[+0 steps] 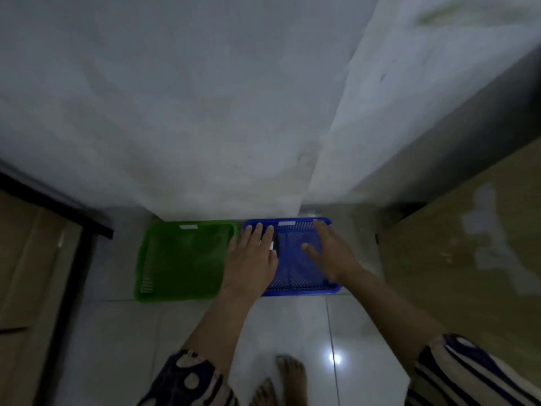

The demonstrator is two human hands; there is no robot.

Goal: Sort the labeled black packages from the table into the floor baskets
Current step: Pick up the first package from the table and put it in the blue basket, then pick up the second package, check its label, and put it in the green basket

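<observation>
1. Our left hand (pixel 251 259) hovers over the blue perforated plastic basket (pixel 295 276), fingers spread flat.
2. The small black labeled package (pixel 275 244) shows beside those fingers; whether gripped, we cannot tell.
3. Our right hand (pixel 330 253) is spread empty; the green plastic basket (pixel 181 259) sits alongside.

The floor tiles (pixel 292 326) are glossy, mirroring a lamp. The green basket (pixel 181 259) and blue basket (pixel 301 276) look like perforated plastic; the right-hand box (pixel 468 244) is probably matt cardboard.

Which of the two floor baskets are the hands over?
The blue basket, on the right. Both the left hand and right hand are over it; the green basket beside it has neither.
</observation>
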